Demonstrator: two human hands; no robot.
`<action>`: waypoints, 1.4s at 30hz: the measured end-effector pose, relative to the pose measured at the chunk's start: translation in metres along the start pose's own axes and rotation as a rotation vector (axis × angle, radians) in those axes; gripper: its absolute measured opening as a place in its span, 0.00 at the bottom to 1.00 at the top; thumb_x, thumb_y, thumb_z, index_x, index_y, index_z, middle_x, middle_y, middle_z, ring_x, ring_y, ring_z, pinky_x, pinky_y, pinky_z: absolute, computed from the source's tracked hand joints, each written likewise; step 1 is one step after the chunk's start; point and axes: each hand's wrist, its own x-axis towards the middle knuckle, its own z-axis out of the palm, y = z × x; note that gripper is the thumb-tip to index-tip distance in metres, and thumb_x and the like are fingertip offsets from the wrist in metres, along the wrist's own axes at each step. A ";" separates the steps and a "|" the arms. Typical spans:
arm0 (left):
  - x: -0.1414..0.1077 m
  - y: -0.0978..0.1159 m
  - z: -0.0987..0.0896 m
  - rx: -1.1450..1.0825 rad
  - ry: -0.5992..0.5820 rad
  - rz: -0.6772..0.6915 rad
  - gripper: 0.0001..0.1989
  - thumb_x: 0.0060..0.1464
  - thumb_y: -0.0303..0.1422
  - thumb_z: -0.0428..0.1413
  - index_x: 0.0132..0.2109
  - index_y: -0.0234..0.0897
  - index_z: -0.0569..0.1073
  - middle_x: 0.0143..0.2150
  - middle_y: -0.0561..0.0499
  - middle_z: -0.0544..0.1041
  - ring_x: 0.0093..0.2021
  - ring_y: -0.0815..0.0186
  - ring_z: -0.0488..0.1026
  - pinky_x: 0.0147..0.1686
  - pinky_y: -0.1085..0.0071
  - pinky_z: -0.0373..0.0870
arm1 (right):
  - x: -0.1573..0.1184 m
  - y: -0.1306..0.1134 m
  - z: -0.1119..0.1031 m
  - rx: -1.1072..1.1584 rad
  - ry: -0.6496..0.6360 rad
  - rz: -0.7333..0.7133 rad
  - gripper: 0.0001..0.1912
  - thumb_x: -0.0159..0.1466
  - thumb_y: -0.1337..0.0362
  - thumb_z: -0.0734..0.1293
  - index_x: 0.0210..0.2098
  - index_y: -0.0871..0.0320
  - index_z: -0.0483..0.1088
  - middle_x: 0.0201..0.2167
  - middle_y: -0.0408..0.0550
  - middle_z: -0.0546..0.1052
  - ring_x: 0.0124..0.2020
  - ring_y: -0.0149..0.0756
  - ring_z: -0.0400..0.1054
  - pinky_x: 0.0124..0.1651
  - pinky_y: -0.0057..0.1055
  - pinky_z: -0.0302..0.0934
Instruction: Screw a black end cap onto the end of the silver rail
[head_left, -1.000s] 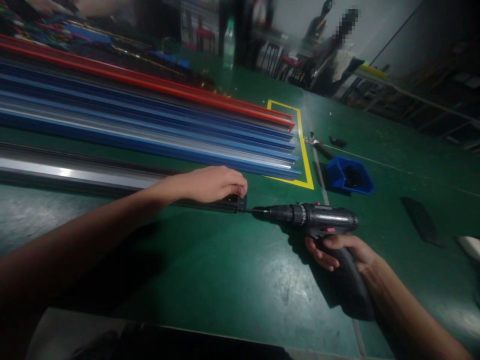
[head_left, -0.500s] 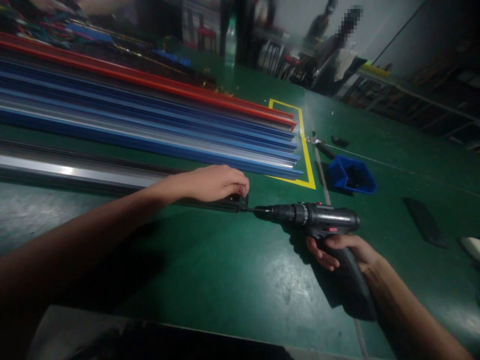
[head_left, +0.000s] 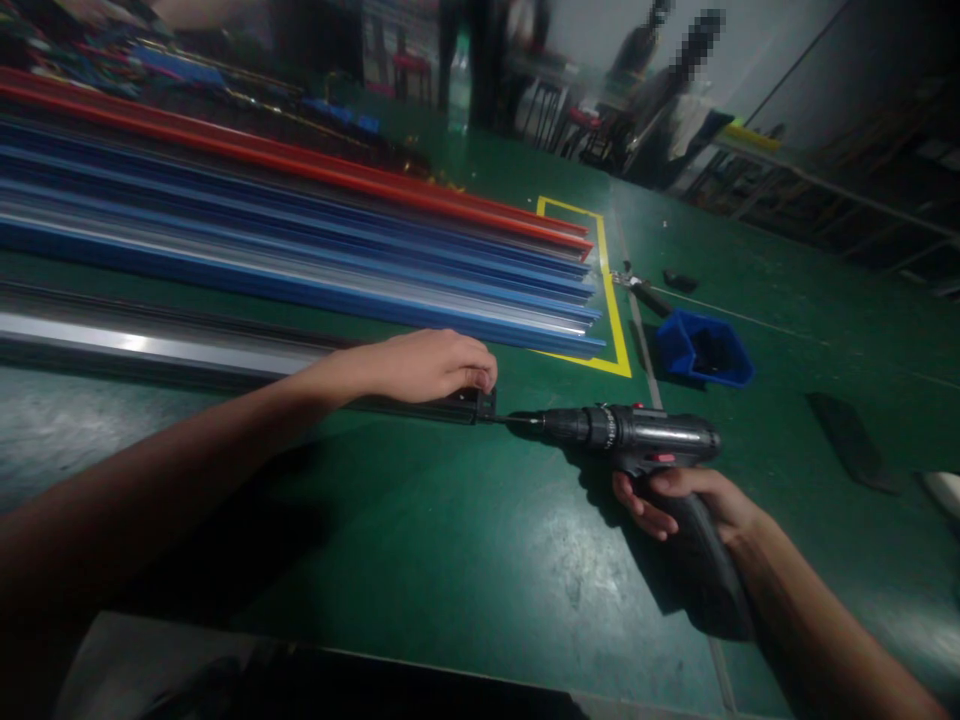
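A long black and silver metal profile [head_left: 172,345] lies across the green table, with a small black end piece [head_left: 485,404] at its right end. My left hand [head_left: 439,367] rests over that end, its fingers curled down onto the end piece; the hand hides part of the profile. In my right hand [head_left: 697,500] is a black cordless drill [head_left: 637,432], held by its grip and pointing left. The drill's thin bit reaches the end piece at the profile's end. Whether the bit sits in a screw is too small to tell.
Behind the profile lie several blue profiles [head_left: 300,270] and red profiles [head_left: 315,165]. Yellow tape [head_left: 619,325] marks the table by their ends. Farther right are a blue bin [head_left: 705,350] with dark contents, a pliers-like tool [head_left: 645,292] and a flat black object [head_left: 851,440].
Almost nothing differs. My left hand has shifted very slightly left, showing a little more of the end piece; the drill stays in place.
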 end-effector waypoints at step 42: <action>0.001 -0.001 0.000 0.012 -0.004 -0.018 0.14 0.69 0.34 0.48 0.45 0.42 0.79 0.45 0.53 0.81 0.44 0.66 0.77 0.46 0.72 0.68 | 0.000 0.002 0.001 0.020 -0.030 -0.011 0.13 0.65 0.63 0.71 0.42 0.70 0.78 0.30 0.48 0.75 0.21 0.23 0.63 0.28 0.22 0.68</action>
